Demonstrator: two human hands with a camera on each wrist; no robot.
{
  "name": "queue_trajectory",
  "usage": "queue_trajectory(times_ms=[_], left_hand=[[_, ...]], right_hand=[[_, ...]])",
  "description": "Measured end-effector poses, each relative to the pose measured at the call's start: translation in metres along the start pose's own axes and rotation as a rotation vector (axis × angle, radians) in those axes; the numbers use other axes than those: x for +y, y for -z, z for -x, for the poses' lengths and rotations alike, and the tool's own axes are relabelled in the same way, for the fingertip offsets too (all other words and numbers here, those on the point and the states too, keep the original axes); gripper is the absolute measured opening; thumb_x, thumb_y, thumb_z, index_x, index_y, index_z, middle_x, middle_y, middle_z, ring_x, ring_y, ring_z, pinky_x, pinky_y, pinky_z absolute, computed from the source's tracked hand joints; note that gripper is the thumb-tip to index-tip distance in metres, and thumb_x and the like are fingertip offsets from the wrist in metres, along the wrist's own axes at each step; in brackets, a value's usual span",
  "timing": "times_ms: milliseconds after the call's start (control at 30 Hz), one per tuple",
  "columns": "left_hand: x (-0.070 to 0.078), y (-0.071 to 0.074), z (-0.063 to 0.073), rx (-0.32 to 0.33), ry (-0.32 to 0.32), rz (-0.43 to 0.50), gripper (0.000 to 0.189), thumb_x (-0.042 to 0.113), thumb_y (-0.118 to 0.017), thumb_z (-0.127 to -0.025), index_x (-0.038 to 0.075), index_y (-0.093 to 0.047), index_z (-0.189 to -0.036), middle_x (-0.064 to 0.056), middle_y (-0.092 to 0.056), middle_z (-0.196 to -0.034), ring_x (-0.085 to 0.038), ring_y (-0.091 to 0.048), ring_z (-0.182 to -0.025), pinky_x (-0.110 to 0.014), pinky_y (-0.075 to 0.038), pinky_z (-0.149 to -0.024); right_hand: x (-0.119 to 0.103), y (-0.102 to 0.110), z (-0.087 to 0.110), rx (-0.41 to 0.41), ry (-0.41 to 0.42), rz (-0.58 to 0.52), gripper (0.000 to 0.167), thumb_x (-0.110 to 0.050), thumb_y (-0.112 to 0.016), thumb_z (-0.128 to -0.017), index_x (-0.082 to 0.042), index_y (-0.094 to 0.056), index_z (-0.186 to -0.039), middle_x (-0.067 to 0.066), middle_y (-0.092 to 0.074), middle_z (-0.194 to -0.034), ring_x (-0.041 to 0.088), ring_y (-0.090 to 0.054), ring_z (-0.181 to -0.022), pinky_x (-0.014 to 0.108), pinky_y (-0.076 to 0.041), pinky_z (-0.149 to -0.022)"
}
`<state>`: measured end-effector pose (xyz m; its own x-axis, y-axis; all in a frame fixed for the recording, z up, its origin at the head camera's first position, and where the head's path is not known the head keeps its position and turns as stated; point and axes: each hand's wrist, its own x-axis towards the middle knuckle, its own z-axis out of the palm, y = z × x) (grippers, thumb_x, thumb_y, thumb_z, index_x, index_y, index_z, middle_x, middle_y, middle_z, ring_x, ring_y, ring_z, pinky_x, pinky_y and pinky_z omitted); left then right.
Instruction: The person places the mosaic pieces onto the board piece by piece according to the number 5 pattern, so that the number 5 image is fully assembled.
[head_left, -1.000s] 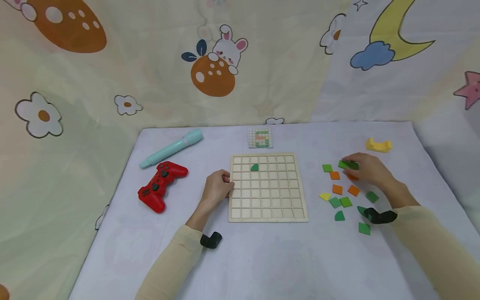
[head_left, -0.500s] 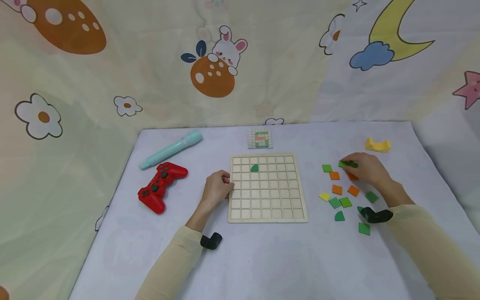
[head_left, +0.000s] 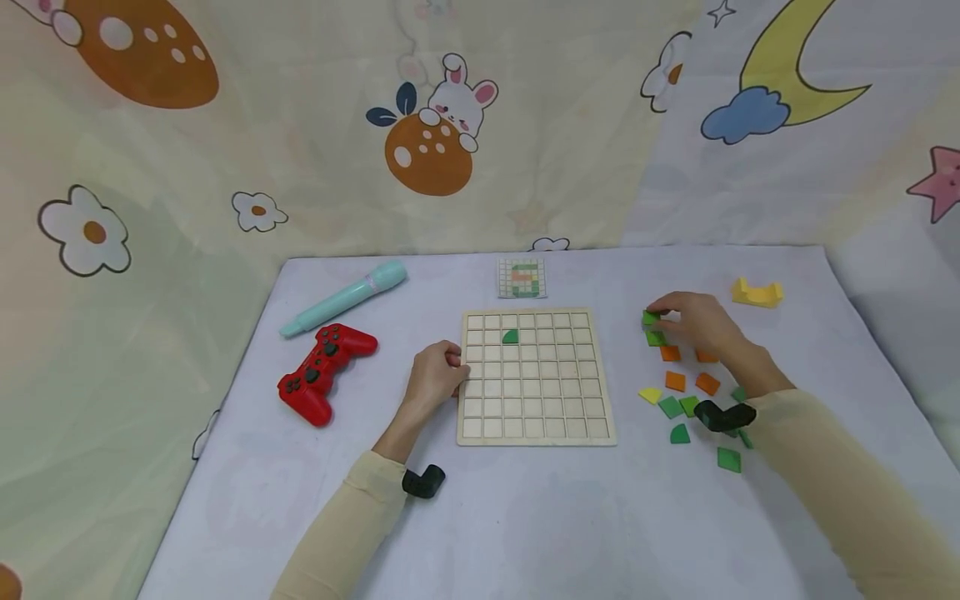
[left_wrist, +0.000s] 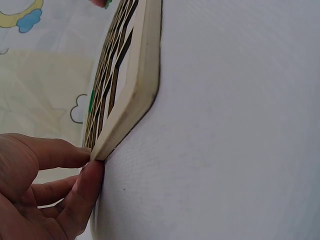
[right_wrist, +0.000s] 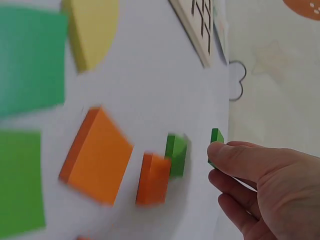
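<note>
My left hand (head_left: 435, 372) pinches the left edge of a square wooden grid board (head_left: 536, 440); the left wrist view shows thumb and finger meeting at the board's rim (left_wrist: 131, 107). One green quarter-round tile (head_left: 510, 337) sits in a cell of an upper row. To the right of the board, my right hand (head_left: 699, 322) pinches a small green tile (head_left: 649, 317) between thumb and fingers. The right wrist view has this green tile (right_wrist: 216, 136) held above the white tabletop, past a second green tile (right_wrist: 176, 154) and an orange tile (right_wrist: 153, 179).
Several green and orange tiles (head_left: 675, 381) and a yellow one (head_left: 650, 396) lie right of the board. Behind the board is a small pattern card (head_left: 522, 278). A red game controller (head_left: 322, 372) and teal microphone-shaped object (head_left: 345, 298) lie left. A yellow block (head_left: 757, 292) stands back right.
My right hand has moved left from over the upper tiles, carrying a green tile, uncovering an orange one. The left hand has stayed at the board's edge.
</note>
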<state>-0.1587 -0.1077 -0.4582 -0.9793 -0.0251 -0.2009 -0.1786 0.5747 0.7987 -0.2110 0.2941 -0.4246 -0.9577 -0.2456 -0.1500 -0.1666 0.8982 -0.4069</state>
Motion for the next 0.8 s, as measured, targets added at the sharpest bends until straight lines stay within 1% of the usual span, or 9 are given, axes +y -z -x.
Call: queue_trajectory(times_ms=[167,300,433,633,800], left_hand=[[-0.001,0.000,-0.001,-0.001,0.008,-0.004,0.028,0.003,-0.068,-0.084,-0.002,-0.062,-0.111,-0.008,-0.057,-0.088,-0.013,-0.056,-0.063,-0.022,-0.054,-0.046],[-0.001,0.000,-0.001,0.004,0.007,-0.002,0.028,0.002,-0.068,-0.084,-0.002,-0.062,-0.111,-0.009,-0.057,-0.089,-0.013,-0.056,-0.063,-0.022,-0.054,-0.047],[-0.001,0.000,-0.001,-0.008,0.014,0.008,0.028,0.003,-0.068,-0.084,-0.002,-0.062,-0.111,-0.009,-0.058,-0.089,-0.014,-0.057,-0.062,-0.022,-0.054,-0.047],[0.000,0.000,-0.001,-0.015,0.015,0.014,0.028,0.002,-0.068,-0.084,-0.002,-0.062,-0.111,-0.009,-0.057,-0.089,-0.013,-0.056,-0.061,-0.022,-0.054,-0.046],[0.000,0.000,-0.001,-0.011,0.018,0.014,0.028,0.002,-0.068,-0.084,-0.003,-0.061,-0.111,-0.009,-0.057,-0.089,-0.013,-0.056,-0.060,-0.022,-0.054,-0.046]], right_hand=[[-0.022,-0.011,-0.015,0.014,0.072,-0.032,0.032,-0.011,-0.066,-0.090,-0.001,-0.065,-0.120,0.020,-0.064,-0.120,0.037,-0.056,-0.115,0.057,-0.044,-0.101],[-0.045,-0.021,-0.028,0.017,0.129,-0.057,0.031,-0.012,-0.068,-0.088,-0.004,-0.067,-0.118,0.017,-0.067,-0.119,0.034,-0.059,-0.112,0.053,-0.047,-0.099],[-0.068,-0.032,-0.038,0.012,0.168,-0.111,0.031,-0.013,-0.070,-0.087,-0.004,-0.069,-0.117,0.015,-0.068,-0.117,0.031,-0.061,-0.110,0.050,-0.049,-0.097],[-0.098,-0.047,-0.046,-0.027,0.188,-0.160,0.032,-0.016,-0.071,-0.087,-0.006,-0.069,-0.118,0.012,-0.069,-0.117,0.030,-0.062,-0.110,0.047,-0.051,-0.094],[-0.119,-0.058,-0.050,-0.043,0.234,-0.171,0.032,-0.017,-0.071,-0.088,-0.006,-0.069,-0.118,0.011,-0.068,-0.119,0.029,-0.062,-0.111,0.045,-0.053,-0.093]])
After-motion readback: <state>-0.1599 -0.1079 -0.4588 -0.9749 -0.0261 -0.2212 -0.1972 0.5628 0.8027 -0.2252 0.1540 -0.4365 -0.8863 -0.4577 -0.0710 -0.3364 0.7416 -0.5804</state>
